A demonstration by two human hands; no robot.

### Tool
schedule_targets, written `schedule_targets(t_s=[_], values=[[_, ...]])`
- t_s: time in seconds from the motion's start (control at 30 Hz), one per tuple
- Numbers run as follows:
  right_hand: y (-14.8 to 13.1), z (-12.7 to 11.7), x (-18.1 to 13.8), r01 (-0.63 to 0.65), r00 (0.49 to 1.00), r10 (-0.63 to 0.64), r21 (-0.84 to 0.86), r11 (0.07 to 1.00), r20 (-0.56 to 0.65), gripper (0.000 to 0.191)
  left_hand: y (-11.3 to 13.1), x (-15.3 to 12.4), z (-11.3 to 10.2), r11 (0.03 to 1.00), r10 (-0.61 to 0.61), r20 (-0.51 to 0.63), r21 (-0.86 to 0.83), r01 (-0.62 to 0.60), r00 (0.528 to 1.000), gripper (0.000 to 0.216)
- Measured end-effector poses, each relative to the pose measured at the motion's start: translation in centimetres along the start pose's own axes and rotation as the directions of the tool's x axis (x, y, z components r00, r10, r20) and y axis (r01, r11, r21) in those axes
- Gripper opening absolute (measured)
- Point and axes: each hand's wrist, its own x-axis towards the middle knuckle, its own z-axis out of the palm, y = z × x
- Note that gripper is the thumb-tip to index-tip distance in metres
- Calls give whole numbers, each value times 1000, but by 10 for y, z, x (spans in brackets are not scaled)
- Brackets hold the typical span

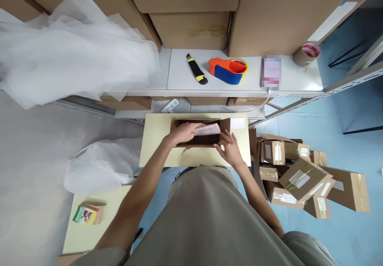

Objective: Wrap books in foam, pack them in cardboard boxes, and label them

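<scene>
An open brown cardboard box [176,124] lies on a small pale yellow table [154,146] in front of me. My left hand [184,132] reaches into the box and is closed on a pale wrapped item [208,129], which it holds inside the opening. My right hand [229,148] rests on the box's near right corner with its fingers spread against the cardboard.
A white shelf [179,74] behind holds a yellow-black utility knife [196,69], an orange-blue tape dispenser [229,70], a tape roll [306,53]. Several taped parcels [299,178] lie piled on the floor at right. White foam sheets [74,54] lie left; small colourful packets [86,214] sit lower left.
</scene>
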Motion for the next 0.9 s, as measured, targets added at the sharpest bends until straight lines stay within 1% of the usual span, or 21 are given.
schedule_targets(t_s=[0.1,0.2,0.3,0.4,0.5,0.6,0.7,0.8,0.87,0.9], values=[[0,0,1,-39,999,39,-2,999,1,40,-9,15,19,977,-87,173,207,50,981,72],[0,1,3,-76,997,76,6,997,2,38,-18,26,33,938,-165,264,341,68,950,77],[-1,1,3,-97,995,97,13,995,-2,34,-25,35,44,926,-175,305,375,51,936,76],[-1,2,3,-94,996,94,-5,996,-6,31,-32,39,55,926,-151,351,377,8,924,74],[0,1,5,-82,997,82,-34,996,-4,24,-41,39,66,934,-125,357,357,-12,926,73],[1,-2,11,-74,997,75,-60,995,6,19,-52,34,74,949,-80,297,314,-18,951,77],[0,-4,23,-58,998,61,-81,995,36,17,-65,22,78,963,31,187,256,-80,982,82],[-1,-6,40,-29,998,35,-99,995,60,17,-77,-4,79,964,134,-3,234,-129,991,77],[-1,-7,54,-10,998,17,-114,993,65,18,-82,-27,79,966,139,-163,240,-97,977,66],[-1,-8,61,-3,998,11,-122,993,64,18,-85,-39,79,968,126,-247,244,-64,961,62]])
